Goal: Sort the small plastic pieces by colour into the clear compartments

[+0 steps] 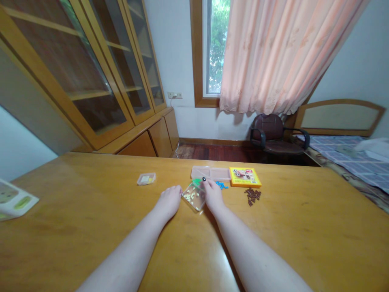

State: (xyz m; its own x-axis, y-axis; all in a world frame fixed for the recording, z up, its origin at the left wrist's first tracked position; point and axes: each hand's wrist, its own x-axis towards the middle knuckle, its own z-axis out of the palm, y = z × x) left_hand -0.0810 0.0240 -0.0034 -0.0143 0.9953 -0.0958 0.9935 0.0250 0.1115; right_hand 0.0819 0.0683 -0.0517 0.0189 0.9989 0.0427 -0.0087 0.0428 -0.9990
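Observation:
A clear plastic box (194, 197) with small pale yellow pieces in it sits turned cornerwise between my hands on the table. My right hand (213, 197) is closed on its right side, the dark-nailed thumb on top. My left hand (170, 200) is curled shut at the box's left corner; its fingertips are hidden, so I cannot tell what is in them. A green piece (197, 181) shows at the box's far corner. Just beyond my right hand lie small blue pieces (221, 185).
Behind the hands are a clear open case (220, 174) and a yellow picture box (245, 177). Brown pieces (253, 196) lie in a pile to the right. A small clear container (146, 179) stands left. A white object (16, 200) is at the table's left edge.

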